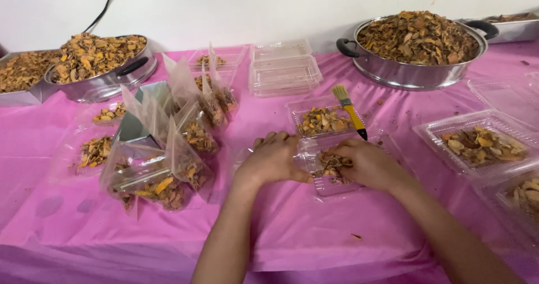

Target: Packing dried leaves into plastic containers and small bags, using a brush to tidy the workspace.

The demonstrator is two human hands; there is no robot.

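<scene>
Both hands (320,163) (fingers curled) on clear clamshell box (331,186) — dried slices (332,165) inside

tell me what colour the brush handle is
Yellow with a black tip, on the brush lying across a clear tray; the head view shows it.

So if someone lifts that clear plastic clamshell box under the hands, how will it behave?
The clear plastic clamshell box looks thin-walled, so it would probably flex if squeezed. Holding only dried orange-brown chips, it is likely light. Both hands, left hand and right hand, rest on it, and it might slide on the pink tablecloth.
</scene>
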